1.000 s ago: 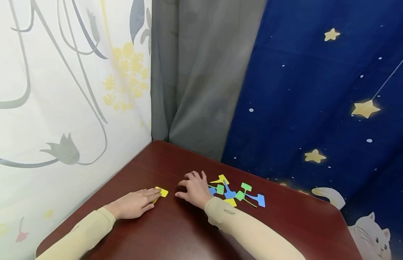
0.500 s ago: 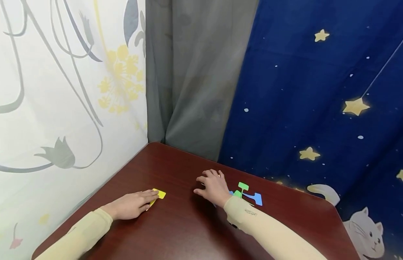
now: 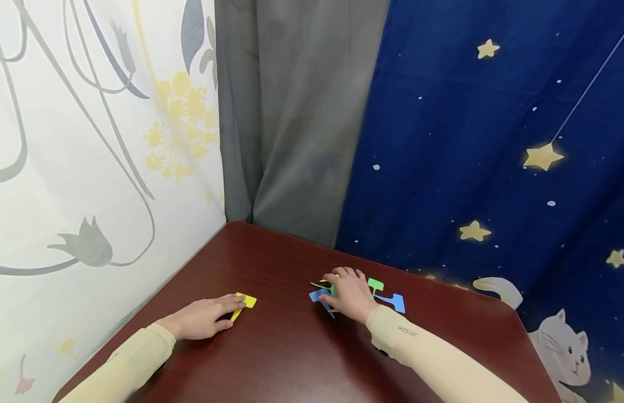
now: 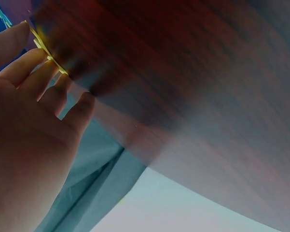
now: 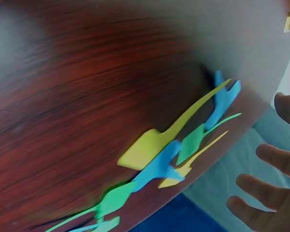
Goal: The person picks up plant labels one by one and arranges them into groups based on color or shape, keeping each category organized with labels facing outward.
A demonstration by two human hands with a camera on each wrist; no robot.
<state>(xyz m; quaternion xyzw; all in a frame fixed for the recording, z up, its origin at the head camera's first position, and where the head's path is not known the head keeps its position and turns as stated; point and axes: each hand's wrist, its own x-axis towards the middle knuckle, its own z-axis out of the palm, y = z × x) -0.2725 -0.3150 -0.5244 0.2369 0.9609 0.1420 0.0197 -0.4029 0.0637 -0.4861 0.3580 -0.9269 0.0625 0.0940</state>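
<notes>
Over my head feed, a blue curtain (image 3: pixel 427 140) with yellow stars fills the right side. A white cloth (image 3: pixel 90 168) with printed flowers hangs along the left edge of the desk, and a grey curtain (image 3: pixel 301 129) falls behind its far-left corner. The desk (image 3: pixel 281 358) itself is dark red wood with rounded corners.

Two cream sleeves (image 3: pixel 417 341) reach in from the near side. I have the left hand (image 3: pixel 203 318) toward the desk's left edge, palm down, fingers straight, fingertips resting on a yellow tag (image 3: pixel 250 301); I can't tell whether the thumb touches it as well. The right hand (image 3: pixel 353 294) is spread wide over a pile of tags (image 5: pixel 159 166) near the desk's far edge, between the far-left and right corners. My right wrist feed shows its fingers well separated, holding nothing, with a gap between them and the tags.

Each tag has a broad head and a thin stem. One blue tag (image 3: pixel 317 295) pokes out on the pile's left; a green tag (image 3: pixel 375 284) lies on its right, nearer the far edge, with another blue one (image 3: pixel 398 302) beside it, toward the right corner. Beneath the hand, yellow, green and blue pieces overlap.
</notes>
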